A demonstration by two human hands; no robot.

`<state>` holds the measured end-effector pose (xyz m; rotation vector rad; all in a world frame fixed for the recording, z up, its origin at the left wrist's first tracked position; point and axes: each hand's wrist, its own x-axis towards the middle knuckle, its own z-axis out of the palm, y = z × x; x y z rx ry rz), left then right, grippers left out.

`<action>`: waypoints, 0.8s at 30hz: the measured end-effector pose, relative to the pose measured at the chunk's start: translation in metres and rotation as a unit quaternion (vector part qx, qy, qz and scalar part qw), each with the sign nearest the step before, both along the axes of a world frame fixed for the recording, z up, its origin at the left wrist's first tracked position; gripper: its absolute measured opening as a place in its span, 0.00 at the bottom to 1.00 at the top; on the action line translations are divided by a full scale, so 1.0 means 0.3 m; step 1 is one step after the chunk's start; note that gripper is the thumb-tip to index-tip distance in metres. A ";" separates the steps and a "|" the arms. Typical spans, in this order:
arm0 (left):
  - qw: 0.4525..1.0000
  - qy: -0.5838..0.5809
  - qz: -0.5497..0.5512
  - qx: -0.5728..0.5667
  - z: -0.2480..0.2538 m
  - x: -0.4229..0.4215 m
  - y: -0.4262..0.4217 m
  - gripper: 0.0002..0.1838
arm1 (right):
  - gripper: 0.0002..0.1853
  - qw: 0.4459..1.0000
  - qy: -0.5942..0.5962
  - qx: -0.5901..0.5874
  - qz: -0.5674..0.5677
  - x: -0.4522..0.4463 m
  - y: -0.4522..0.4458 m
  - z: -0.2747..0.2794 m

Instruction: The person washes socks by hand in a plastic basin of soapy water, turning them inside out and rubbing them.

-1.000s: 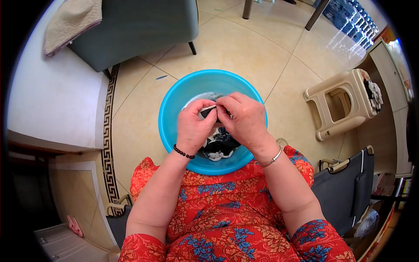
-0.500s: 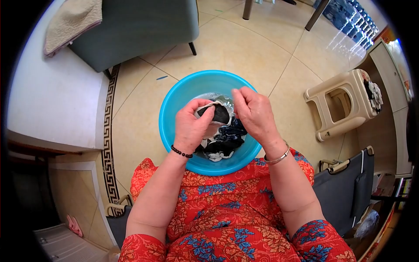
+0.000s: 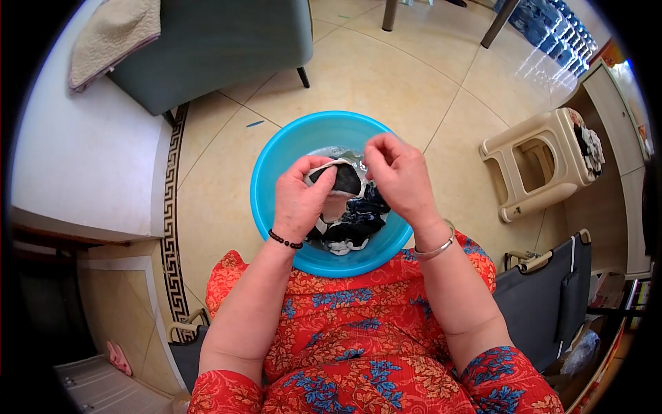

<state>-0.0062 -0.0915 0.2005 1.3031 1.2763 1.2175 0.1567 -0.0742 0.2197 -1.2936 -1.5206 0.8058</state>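
A blue basin point(image 3: 271, 238) stands on the floor in front of my lap, with soapy water and wet dark and white laundry point(image 3: 362, 224) in it. Above the basin, my left hand point(image 3: 300, 196) pinches a small black-and-white piece that looks like a sock point(image 3: 347, 180), its pale edge turned up. To the right of the sock and apart from it hovers my right hand point(image 3: 398, 172), fingers curled together. Whatever may be between those fingertips is hidden.
On the right, a beige plastic stool point(image 3: 527, 165) bears a few black and white cloths point(image 3: 592, 150). A grey-green armchair point(image 3: 221, 55) is at the upper left. Dark folding chair fabric point(image 3: 538, 303) lies to the right of my lap. Bottled water point(image 3: 552, 34) is stacked far right.
My right hand has shifted slightly left and its fingers have curled in more. The left hand keeps its hold on the sock, nearly in place.
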 end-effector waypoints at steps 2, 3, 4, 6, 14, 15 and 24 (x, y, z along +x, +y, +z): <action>0.999 -0.047 0.004 -0.020 0.003 -0.005 0.002 0.08 | 0.08 0.996 0.077 -0.041 0.002 0.007 0.005 0.005; 0.999 -0.047 0.004 -0.020 0.002 -0.008 0.003 0.08 | 0.08 0.994 0.086 -0.064 0.014 0.008 0.003 0.012; 0.999 -0.039 0.000 -0.012 0.000 -0.010 0.005 0.08 | 0.09 0.991 0.095 -0.086 0.026 0.010 0.001 0.017; 0.999 -0.032 -0.004 -0.005 -0.001 -0.008 0.006 0.09 | 0.09 0.996 0.048 -0.062 0.041 0.008 0.000 -0.004; 0.999 -0.032 -0.029 0.008 -0.003 -0.008 0.002 0.09 | 0.10 0.997 -0.001 0.024 0.073 -0.018 -0.012 -0.001; 0.999 -0.031 -0.029 0.008 -0.002 -0.006 0.002 0.09 | 0.10 0.999 -0.029 0.024 0.034 -0.018 -0.009 -0.013; 0.996 -0.072 -0.056 0.004 0.009 -0.002 0.007 0.17 | 0.10 0.998 0.031 -0.054 0.022 -0.013 -0.005 -0.001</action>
